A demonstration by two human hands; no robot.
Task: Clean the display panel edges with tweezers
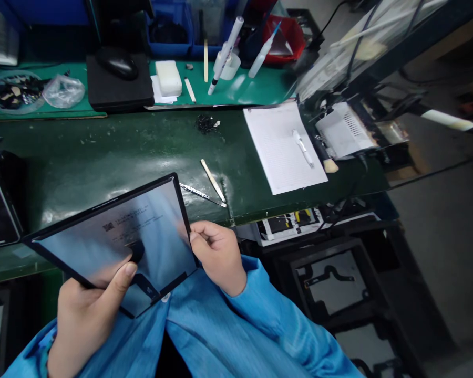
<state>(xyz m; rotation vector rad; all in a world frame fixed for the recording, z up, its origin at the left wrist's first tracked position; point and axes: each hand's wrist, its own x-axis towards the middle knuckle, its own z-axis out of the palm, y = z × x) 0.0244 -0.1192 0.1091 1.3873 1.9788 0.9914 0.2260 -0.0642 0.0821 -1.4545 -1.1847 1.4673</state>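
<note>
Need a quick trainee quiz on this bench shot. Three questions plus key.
1. Which is nearer the metal strip: the left hand or the right hand?
2. True or false: the white pen lies on the paper pad.
3. What kind of code is printed on the black-framed display panel held in both hands?

Key:
1. The right hand
2. True
3. A QR-style square code
</note>
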